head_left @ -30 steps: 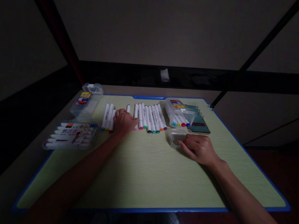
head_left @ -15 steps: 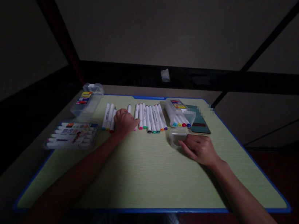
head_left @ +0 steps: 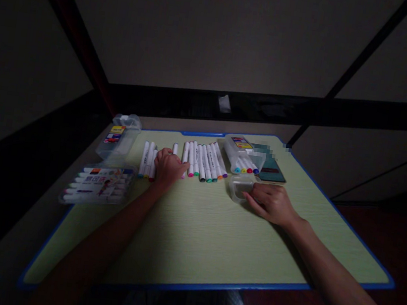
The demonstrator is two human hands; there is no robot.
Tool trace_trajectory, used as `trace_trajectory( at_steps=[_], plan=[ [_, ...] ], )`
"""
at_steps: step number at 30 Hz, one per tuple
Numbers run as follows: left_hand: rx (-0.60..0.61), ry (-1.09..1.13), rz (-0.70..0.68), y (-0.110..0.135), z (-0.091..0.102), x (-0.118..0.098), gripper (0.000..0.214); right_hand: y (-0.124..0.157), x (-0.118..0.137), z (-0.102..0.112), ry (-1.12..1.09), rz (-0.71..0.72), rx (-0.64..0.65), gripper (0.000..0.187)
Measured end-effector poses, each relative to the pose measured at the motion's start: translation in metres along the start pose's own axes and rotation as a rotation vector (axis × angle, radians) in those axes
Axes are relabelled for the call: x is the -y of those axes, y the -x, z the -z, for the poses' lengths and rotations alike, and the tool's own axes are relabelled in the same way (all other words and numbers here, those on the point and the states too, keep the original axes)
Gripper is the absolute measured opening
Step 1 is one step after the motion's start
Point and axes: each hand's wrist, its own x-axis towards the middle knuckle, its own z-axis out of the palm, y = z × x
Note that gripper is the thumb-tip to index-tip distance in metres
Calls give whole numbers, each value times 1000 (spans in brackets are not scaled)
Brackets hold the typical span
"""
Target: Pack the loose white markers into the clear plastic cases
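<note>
My left hand (head_left: 169,170) rests palm down over the row of white markers, its thumb stretched out to the right against one of them. Its fingers are apart and curve over several markers, partly hiding them. One white marker (head_left: 175,148) shows just beyond the fingers. To the right of the hand more white markers (head_left: 204,161) with coloured ends lie side by side. My right hand (head_left: 272,203) is closed on the edge of the clear lid (head_left: 235,187) of a plastic marker case (head_left: 241,152). That case lies on its side with several coloured marker ends facing me.
A clear plastic case (head_left: 117,141) stands at the table's back left. Nearer, a flat clear pack of markers (head_left: 97,186) overlaps the left edge. A phone-like flat device (head_left: 274,171) lies behind the right hand. Blue edging (head_left: 204,288) borders the pale table.
</note>
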Motion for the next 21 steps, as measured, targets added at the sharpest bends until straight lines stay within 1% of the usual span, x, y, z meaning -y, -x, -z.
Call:
trace_trajectory(
  at_steps=[5,15,21],
  plan=[
    [-8,9,2,0,-2,2,15,-2,1,1,-8,-15,7,37],
    [-44,44,7,-1,-3,2,13,0,-2,-1,-17,5,7,35],
    [-142,147,16,-4,2,0,11,0,-1,0,-2,-3,16,35]
  ],
)
